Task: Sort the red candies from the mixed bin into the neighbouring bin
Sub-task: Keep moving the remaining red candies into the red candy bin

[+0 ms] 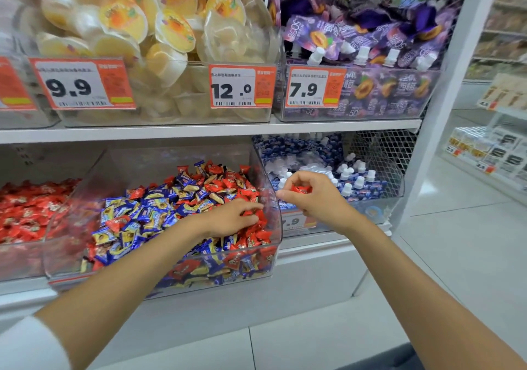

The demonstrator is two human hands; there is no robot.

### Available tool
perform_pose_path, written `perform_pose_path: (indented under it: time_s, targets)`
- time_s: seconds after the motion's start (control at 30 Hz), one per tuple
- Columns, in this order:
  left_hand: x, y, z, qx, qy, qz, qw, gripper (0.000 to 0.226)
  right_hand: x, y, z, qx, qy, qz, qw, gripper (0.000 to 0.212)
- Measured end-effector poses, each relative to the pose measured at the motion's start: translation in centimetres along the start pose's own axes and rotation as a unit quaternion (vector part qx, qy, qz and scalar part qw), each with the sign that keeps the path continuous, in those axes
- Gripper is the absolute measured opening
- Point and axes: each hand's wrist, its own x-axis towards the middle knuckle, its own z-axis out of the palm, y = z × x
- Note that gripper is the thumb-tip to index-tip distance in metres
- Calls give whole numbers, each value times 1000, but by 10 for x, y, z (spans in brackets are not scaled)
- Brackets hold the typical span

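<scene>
Lower shelf. Mixed bin (137, 164) holds red and blue candies heaped together, with reds thickest at its right end.

Left hand (231, 218) is inside the bin at that end, fingers lightly bent over the red candies (258, 228). Probably working there because the reds cluster there. Cannot tell whether it has closed on one.

Right hand (313, 198) hangs just outside the bin's right wall, in front of the pouch bin (396, 175). Its fingers and thumb are curled tight round a red candy (301, 189), maybe more than one. It looks like a holding hand, storing picks while the left one sorts.

Red bin (20, 261) is on the left, touching the mixed bin, so the held load must cross over to reach it.
</scene>
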Motion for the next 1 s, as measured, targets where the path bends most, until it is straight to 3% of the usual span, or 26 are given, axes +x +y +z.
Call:
perform_pose_path:
  time_s: [0.1, 0.17, 0.23, 0.33, 0.43, 0.53, 0.73, 0.83, 1.0]
  targets:
    - [-8, -10, 3, -10, -56, 0, 998, 71, 1, 2, -2, -4, -3, 6, 1000, 16]
    - [-11, -8, 7, 82, -58, -1, 995, 98, 2, 3, -1, -7, -6, 10, 1000, 16]
    - [-8, -3, 12, 161, -32, -1, 987, 105, 2, 3, 2, -10, -7, 12, 1000, 17]
    - [-3, 3, 15, 238, 18, 23, 971, 81, 2, 1, 7, -26, -1, 6, 1000, 17]
    - [-8, 4, 12, 202, 52, 35, 977, 55, 1, -1, 10, -18, -8, 9, 1000, 17]
    - [-25, 1, -2, 104, 109, 23, 988, 49, 2, -4, 10, -9, -17, 20, 1000, 17]
    - [-81, -29, -46, -28, 208, 1, 978, 34, 10, -25, 23, -43, -12, -34, 998, 8]
    - [-106, -56, -58, -104, 227, -3, 968, 18, 17, -30, 44, -79, -60, -27, 995, 11]
    - [-128, -85, -57, -173, 250, -38, 952, 21, 32, -14, 84, -163, -134, -11, 977, 13]
